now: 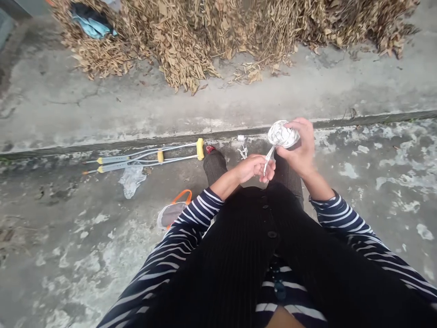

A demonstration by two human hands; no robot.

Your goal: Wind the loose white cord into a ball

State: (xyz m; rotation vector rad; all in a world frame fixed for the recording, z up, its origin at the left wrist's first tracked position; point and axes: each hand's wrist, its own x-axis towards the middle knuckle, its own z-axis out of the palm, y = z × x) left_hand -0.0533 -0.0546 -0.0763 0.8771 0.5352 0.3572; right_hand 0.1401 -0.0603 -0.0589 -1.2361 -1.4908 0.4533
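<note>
My right hand is closed around one side of a white ball of wound cord, held above my knees. A short white strand runs down from the ball to my left hand, whose fingers are curled round it. Both hands are in front of my lap, the left a little lower and nearer my body. Beyond my left hand, on the ground, a small white piece with a tangle of white cord lies between my feet.
A crutch with yellow pads lies left of my foot, a clear plastic bag against it. Closer in is a grey bag with an orange handle. A low concrete ledge crosses ahead, with dry plants and blue cloth on it.
</note>
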